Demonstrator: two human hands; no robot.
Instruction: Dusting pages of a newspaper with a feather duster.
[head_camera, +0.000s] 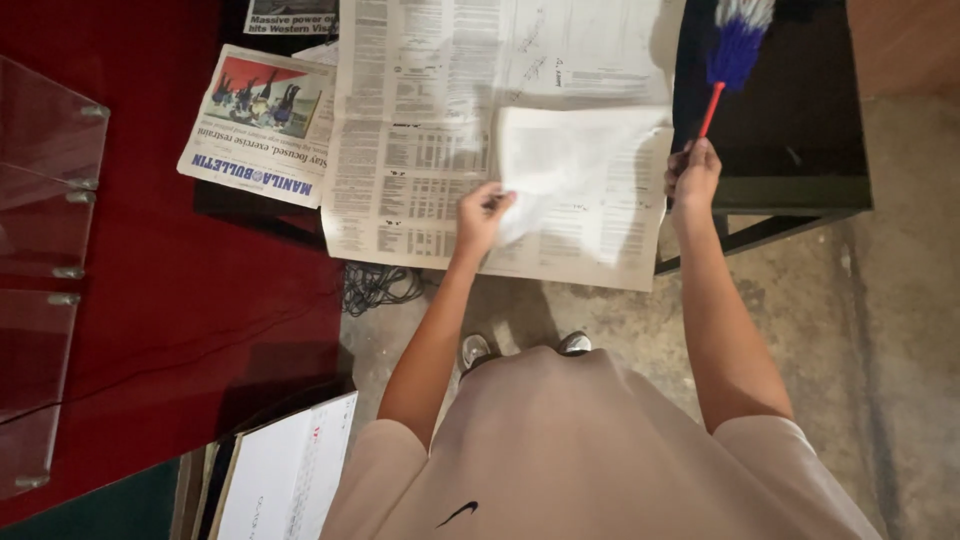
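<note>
My left hand (482, 213) pinches the corner of a folded newspaper page (585, 180), lifting it off a large open newspaper (420, 130) spread over a dark table. My right hand (692, 175) grips the thin red handle of a feather duster (735, 50), whose blue and white head points away from me above the black table top (800, 110). The lifted page is blurred and partly covers the sheet beneath it.
A second folded newspaper (260, 125) with a colour photo lies at the left on a red cloth (170, 300). Clear acrylic panels (45, 200) stand at the far left. A coil of black cable (378, 285) lies on the concrete floor (880, 330). White sheets (285, 475) lean at bottom left.
</note>
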